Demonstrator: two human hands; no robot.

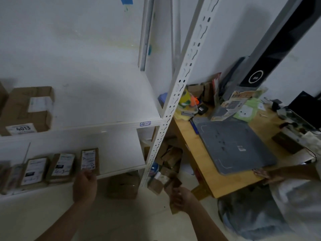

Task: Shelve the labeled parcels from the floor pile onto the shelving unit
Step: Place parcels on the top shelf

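Note:
A white shelving unit (111, 126) fills the left of the view. On its lower shelf stands a row of small brown labeled parcels. My left hand (85, 185) touches the bottom edge of the rightmost one (90, 160), which stands upright with its white label facing me. My right hand (180, 199) holds a small brown parcel (172, 185) low, in front of the shelf's right post. A larger box with the label 4013 (26, 110) lies on the upper shelf at the left.
A perforated white post (173, 105) separates the shelves from a wooden desk (224, 183) with a grey mat and clutter. More brown boxes (170, 157) lie under the desk and on the floor (124, 186). Another person's hand (264, 174) rests on the desk edge.

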